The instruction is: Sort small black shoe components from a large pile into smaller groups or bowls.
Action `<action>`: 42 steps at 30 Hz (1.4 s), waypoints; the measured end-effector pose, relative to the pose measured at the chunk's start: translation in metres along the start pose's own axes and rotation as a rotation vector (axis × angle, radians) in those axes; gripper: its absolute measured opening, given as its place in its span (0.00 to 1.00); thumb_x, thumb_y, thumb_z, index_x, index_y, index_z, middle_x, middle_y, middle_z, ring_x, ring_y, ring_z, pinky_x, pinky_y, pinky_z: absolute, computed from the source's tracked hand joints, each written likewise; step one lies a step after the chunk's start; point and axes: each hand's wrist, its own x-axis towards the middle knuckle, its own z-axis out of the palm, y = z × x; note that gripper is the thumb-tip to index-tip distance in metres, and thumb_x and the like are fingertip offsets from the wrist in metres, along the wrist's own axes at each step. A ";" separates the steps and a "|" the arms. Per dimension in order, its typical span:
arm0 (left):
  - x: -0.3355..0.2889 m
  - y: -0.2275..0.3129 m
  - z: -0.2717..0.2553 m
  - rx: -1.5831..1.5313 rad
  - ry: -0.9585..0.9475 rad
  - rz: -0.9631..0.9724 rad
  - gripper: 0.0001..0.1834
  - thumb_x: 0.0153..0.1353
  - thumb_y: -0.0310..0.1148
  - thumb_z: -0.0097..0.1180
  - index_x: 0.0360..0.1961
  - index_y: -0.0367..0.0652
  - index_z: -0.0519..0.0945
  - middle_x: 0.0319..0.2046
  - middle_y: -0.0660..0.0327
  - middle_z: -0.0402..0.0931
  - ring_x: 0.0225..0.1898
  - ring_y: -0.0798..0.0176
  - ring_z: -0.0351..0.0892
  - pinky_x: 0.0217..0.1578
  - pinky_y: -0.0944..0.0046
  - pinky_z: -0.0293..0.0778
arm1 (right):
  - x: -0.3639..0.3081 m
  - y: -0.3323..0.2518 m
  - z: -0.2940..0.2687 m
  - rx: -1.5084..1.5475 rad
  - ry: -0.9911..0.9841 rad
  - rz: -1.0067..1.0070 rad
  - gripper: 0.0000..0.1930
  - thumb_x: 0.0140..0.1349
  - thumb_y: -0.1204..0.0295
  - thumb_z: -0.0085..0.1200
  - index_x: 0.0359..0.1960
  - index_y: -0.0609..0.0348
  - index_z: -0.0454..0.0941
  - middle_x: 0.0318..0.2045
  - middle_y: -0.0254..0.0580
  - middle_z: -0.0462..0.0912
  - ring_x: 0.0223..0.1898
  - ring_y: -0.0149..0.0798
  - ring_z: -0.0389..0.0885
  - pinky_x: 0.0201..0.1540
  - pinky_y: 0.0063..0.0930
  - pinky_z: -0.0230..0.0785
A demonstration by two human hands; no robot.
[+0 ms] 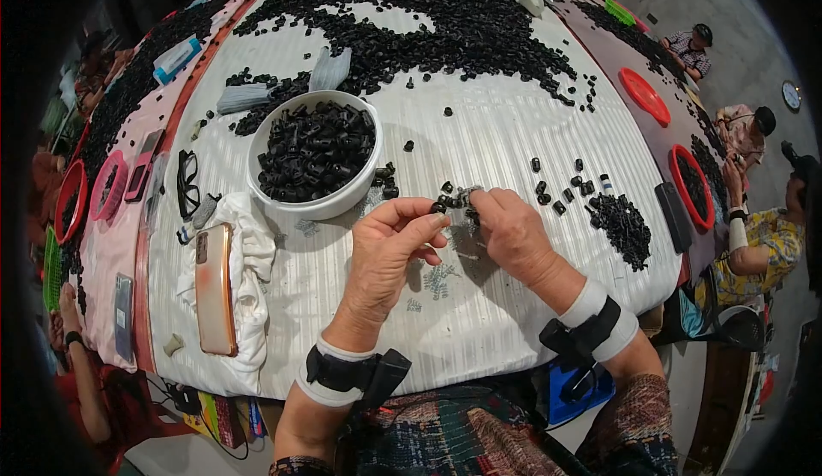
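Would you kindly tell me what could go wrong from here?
Small grey spring-like pieces lie loose on the white cloth near the left hand, so a stray brush might scatter them. The white bowl close by is heaped with black plastic parts; a bump could spill some.

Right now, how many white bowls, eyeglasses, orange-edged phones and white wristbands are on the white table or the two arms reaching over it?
White bowl: 1
Eyeglasses: 1 pair
Orange-edged phone: 1
White wristbands: 2
Total: 5
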 end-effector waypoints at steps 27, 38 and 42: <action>0.001 -0.002 -0.002 -0.008 -0.004 -0.028 0.08 0.56 0.25 0.59 0.38 0.36 0.77 0.31 0.55 0.81 0.26 0.70 0.80 0.22 0.74 0.76 | 0.004 0.002 -0.007 0.112 -0.049 -0.091 0.14 0.46 0.83 0.52 0.37 0.61 0.71 0.30 0.43 0.75 0.35 0.45 0.76 0.36 0.36 0.72; -0.002 -0.001 0.000 0.026 -0.046 -0.011 0.12 0.55 0.27 0.60 0.40 0.33 0.77 0.29 0.59 0.80 0.29 0.69 0.80 0.24 0.74 0.76 | 0.019 -0.036 -0.036 0.718 0.260 0.050 0.10 0.50 0.84 0.58 0.35 0.67 0.74 0.29 0.47 0.79 0.29 0.35 0.82 0.30 0.24 0.73; -0.004 0.001 0.002 0.026 -0.032 -0.008 0.11 0.56 0.27 0.60 0.40 0.33 0.77 0.31 0.59 0.81 0.30 0.69 0.80 0.25 0.73 0.75 | 0.020 -0.039 -0.034 0.640 0.293 0.010 0.10 0.49 0.84 0.59 0.34 0.66 0.74 0.27 0.46 0.79 0.27 0.37 0.81 0.29 0.25 0.72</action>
